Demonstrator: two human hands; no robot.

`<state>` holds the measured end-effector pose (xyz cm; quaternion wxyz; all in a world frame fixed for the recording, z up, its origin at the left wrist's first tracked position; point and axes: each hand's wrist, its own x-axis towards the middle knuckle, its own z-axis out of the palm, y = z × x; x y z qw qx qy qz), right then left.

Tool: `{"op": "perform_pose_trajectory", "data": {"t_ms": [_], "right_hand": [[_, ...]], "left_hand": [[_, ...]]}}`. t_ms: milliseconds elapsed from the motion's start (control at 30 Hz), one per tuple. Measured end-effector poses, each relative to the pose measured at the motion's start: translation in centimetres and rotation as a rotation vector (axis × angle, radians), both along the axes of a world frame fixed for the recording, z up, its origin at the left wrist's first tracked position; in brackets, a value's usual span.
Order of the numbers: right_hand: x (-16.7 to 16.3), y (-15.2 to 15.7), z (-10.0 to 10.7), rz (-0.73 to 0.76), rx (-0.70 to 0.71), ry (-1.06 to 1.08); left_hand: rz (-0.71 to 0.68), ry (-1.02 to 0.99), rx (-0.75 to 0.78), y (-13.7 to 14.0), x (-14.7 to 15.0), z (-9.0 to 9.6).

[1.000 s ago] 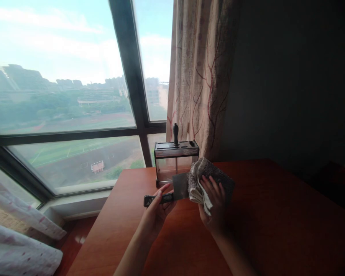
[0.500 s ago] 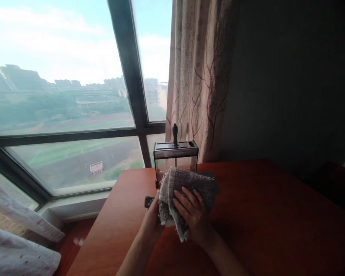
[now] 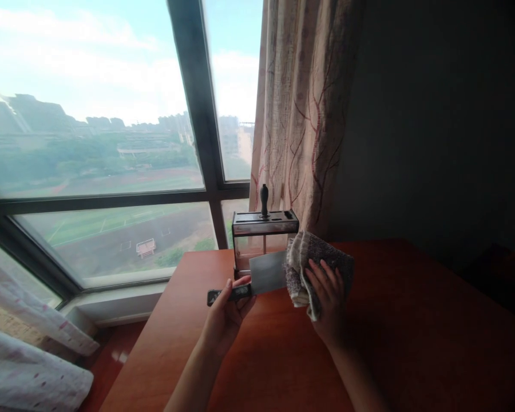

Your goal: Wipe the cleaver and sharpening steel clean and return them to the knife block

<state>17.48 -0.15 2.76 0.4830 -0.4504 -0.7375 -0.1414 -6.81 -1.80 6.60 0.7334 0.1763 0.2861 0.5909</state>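
A cleaver (image 3: 268,271) with a broad grey blade is held level above the table, its blade pointing right. My left hand (image 3: 230,306) is closed round its dark handle. Around the far part of the blade lies a folded grey towel (image 3: 320,260), which hides the blade's tip. My right hand (image 3: 328,292) grips the towel from the near side, fingers pressed on its front. Just behind the cleaver stands a clear-sided knife block (image 3: 266,224) with a dark top, and one black knife handle (image 3: 264,200) sticks up from it.
The reddish-brown wooden table (image 3: 274,366) reaches from the window side to the dark wall. Large window panes with a dark frame (image 3: 193,114) rise at the left. A patterned curtain (image 3: 304,114) hangs behind the knife block, and another pale curtain (image 3: 34,366) is at lower left.
My right hand and the towel have slid to the right along the blade. The cleaver's blade near the handle, covered before, is now in sight. The knife block stays put.
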Motion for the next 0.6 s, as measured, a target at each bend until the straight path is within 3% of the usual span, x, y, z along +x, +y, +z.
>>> {"op": "perform_pose_trajectory", "data": {"t_ms": [167,433,600], "right_hand": [[-0.2,0.2,-0.2,0.051,-0.03,0.096],[-1.8,-0.4,-0.2,0.03,-0.149,-0.06],[-4.1,-1.8,0.2,0.187,-0.158,-0.151]], "left_hand": [[-0.01,-0.018,0.017,0.2,-0.2,-0.4],[0.008,0.079,0.173,0.0,0.9,-1.3],[-0.01,0.144,0.18,-0.4,2.2,-1.3]]}}
